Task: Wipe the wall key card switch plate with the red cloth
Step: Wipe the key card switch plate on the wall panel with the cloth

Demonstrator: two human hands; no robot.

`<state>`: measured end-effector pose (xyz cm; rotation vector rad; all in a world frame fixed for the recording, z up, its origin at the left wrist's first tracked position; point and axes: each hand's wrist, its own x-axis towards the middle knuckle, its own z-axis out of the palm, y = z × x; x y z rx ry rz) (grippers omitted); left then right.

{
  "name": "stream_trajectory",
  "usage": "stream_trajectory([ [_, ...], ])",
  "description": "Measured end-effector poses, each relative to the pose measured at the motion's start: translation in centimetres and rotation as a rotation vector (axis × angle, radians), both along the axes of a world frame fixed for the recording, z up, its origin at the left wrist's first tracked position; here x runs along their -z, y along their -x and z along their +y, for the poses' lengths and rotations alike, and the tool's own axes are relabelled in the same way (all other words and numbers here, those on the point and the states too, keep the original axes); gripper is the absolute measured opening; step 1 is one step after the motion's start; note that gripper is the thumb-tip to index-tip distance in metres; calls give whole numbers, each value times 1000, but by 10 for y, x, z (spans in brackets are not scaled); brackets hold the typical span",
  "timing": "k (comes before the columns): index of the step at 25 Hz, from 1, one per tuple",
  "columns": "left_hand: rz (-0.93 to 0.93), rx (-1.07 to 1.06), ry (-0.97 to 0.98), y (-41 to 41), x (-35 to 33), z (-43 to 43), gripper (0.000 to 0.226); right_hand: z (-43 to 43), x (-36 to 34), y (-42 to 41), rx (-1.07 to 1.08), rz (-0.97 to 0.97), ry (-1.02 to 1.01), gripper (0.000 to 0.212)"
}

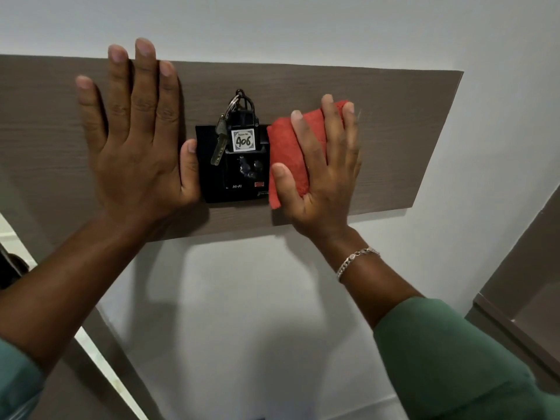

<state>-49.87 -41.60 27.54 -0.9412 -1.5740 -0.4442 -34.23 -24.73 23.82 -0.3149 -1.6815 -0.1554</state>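
Note:
A black key card switch plate [212, 189] is mounted on a wood-grain wall panel [409, 131]. A black key tag labelled 406 [243, 140] sits in its slot, with a metal key [219, 144] hanging from a ring. My right hand [325, 174] presses a folded red cloth [285, 153] flat against the panel, over the plate's right edge. My left hand [136, 137] lies flat on the panel with fingers spread, left of the plate, thumb touching its left edge.
The panel is fixed to a white wall [272, 25]. A brown door frame [521, 283] stands at the right. Another brown edge [100, 359] runs along the lower left. A silver bracelet [354, 262] is on my right wrist.

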Motion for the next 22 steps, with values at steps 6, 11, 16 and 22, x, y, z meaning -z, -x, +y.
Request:
stream_trajectory([
  [6,-31,6,1,0,-2,1,65,13,21,-8,17,-103,-136,53],
  [11,-24,-30,14,-4,-4,0,64,8,30,-16,-47,65,116,49],
  [16,-7,-46,0,-3,-3,0,64,-30,4,0,-292,435,235,49],
  [22,13,-43,-25,-1,-2,3,65,-61,13,40,-155,143,-39,47],
])
